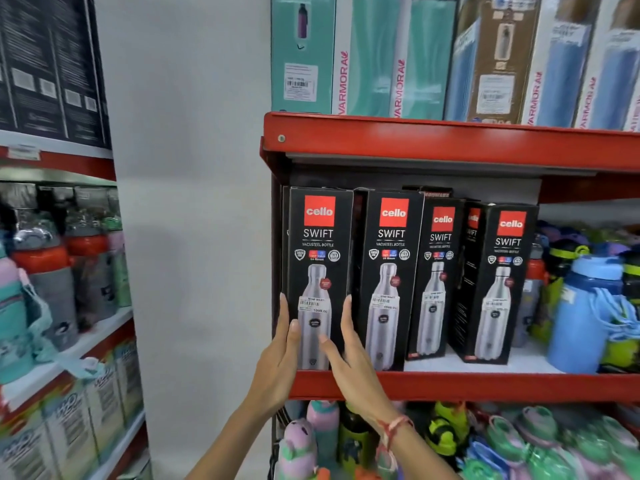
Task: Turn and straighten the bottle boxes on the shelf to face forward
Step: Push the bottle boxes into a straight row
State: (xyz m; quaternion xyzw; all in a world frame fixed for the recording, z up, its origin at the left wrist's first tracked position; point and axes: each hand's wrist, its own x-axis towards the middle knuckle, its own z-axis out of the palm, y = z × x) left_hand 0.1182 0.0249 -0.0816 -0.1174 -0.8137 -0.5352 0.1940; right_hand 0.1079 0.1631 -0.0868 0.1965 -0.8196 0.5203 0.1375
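Observation:
Several tall black bottle boxes with a red logo stand in a row on the red shelf point(450, 384). The leftmost box point(318, 251) faces forward at the shelf's front edge. My left hand point(278, 355) presses flat on its lower left side, and my right hand point(346, 351) presses on its lower right side, so both hands clasp it. The second box point(389, 271) stands right beside it, also facing forward. A third box point(438, 278) sits further back. The fourth box point(495, 282) is turned at an angle, showing its side panel.
Loose coloured bottles point(585, 313) crowd the right part of the same shelf. Teal and blue boxes point(381, 53) fill the shelf above, and more bottles point(485, 441) the shelf below. A white wall point(194, 202) and another stocked rack point(59, 289) are to the left.

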